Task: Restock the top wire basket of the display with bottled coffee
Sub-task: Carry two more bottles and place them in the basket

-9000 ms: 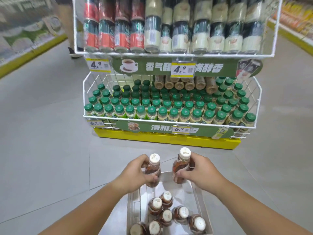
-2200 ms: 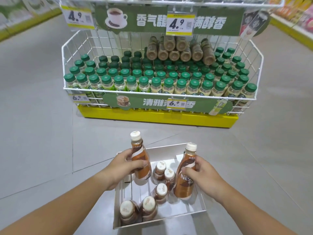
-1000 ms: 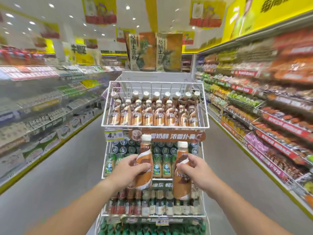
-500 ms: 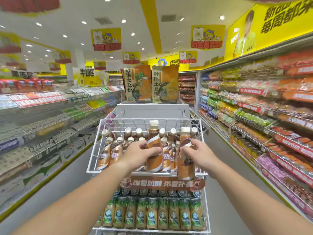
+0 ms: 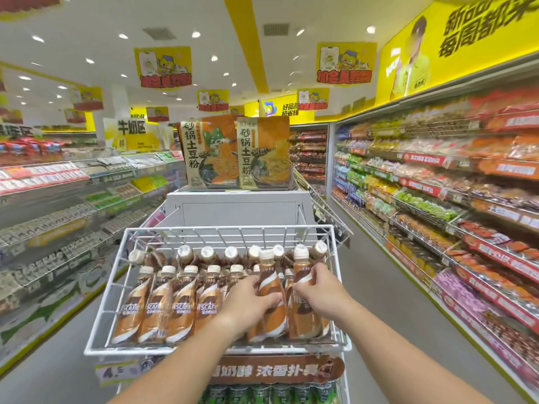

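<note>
The white top wire basket (image 5: 96, 325) of the display holds several brown bottled coffees with cream caps, a front row (image 5: 178, 310) standing and a back row (image 5: 208, 255) behind it. My left hand (image 5: 250, 304) grips one coffee bottle (image 5: 269, 290) upright inside the basket at the front right. My right hand (image 5: 318, 290) grips a second bottle (image 5: 302, 304) just right of it, close to the basket's right wall. Both bottles stand in line with the front row.
A brown sign (image 5: 280, 371) and a price tag (image 5: 116, 373) hang under the basket, with green-labelled bottles (image 5: 262, 393) on the tier below. A grey box with noodle packs (image 5: 236, 153) stands behind. Stocked shelves (image 5: 452, 199) flank the aisle on both sides.
Both hands have carried their bottles up from the floor box, over the front rim, and down into the basket's front right corner. The view has risen to the top tier.
</note>
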Demonstrator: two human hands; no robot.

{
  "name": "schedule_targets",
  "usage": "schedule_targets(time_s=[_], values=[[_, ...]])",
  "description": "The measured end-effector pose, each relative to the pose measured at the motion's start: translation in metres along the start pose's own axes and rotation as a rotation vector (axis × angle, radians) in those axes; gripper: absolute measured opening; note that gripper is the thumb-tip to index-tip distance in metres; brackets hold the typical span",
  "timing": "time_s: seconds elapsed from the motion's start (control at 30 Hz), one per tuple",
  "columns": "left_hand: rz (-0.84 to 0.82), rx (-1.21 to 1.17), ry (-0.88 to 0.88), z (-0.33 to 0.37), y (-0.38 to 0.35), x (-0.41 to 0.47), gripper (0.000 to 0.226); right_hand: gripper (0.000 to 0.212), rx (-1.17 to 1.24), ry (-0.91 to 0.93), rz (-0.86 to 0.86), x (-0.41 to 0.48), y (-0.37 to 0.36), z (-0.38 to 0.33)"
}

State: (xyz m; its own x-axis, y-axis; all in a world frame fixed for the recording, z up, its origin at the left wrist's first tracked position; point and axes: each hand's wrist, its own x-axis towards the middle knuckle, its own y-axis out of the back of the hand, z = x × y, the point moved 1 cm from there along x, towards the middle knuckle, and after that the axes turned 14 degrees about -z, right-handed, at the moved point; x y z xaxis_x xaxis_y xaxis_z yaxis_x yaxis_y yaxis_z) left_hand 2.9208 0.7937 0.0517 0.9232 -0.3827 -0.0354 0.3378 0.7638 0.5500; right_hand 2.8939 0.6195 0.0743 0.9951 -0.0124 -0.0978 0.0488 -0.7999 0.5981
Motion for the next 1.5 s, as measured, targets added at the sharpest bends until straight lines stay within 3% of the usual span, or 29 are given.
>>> schedule_targets(time_s=[0.1, 0.17, 0.27, 0.33, 0.5, 0.67, 0.77, 1.17, 1.27, 1.5], values=[[-0.020, -0.013, 0.016, -0.003, -0.006, 0.013, 0.024, 0.043, 0.018, -0.019, 0.037, 0.008, -0.007, 0.008], [-0.047, 0.055, 0.048, -0.005, -0.012, 0.021, 0.022, 0.037, 0.035, -0.035, 0.055, 0.013, -0.011, 0.014], [-0.072, 0.137, 0.079, -0.006, -0.025, 0.031, 0.053, 0.019, 0.043, -0.102, 0.101, 0.020, -0.016, 0.022], [-0.058, 0.183, 0.094, -0.006, -0.030, 0.035, 0.063, 0.019, 0.030, -0.138, 0.130, 0.025, -0.017, 0.028], [-0.027, 0.328, 0.112, -0.006, -0.038, 0.043, 0.057, 0.011, 0.039, -0.148, 0.150, 0.038, -0.022, 0.038], [0.011, 0.711, 0.152, -0.001, -0.035, 0.054, 0.057, 0.023, 0.056, -0.140, 0.127, 0.044, -0.026, 0.038], [-0.006, 0.786, 0.205, -0.003, -0.034, 0.059, 0.055, 0.036, 0.021, -0.150, 0.108, 0.049, -0.029, 0.042], [-0.016, 1.100, 0.178, -0.013, -0.038, 0.055, 0.071, 0.033, -0.087, -0.132, 0.185, 0.056, -0.038, 0.047], [0.004, 1.174, 0.099, -0.018, -0.037, 0.048, 0.072, 0.031, -0.179, -0.118, 0.164, 0.056, -0.041, 0.052], [-0.105, 1.105, -0.028, -0.042, -0.026, 0.024, 0.077, 0.070, -0.591, 0.033, 0.114, 0.029, -0.055, 0.062]])
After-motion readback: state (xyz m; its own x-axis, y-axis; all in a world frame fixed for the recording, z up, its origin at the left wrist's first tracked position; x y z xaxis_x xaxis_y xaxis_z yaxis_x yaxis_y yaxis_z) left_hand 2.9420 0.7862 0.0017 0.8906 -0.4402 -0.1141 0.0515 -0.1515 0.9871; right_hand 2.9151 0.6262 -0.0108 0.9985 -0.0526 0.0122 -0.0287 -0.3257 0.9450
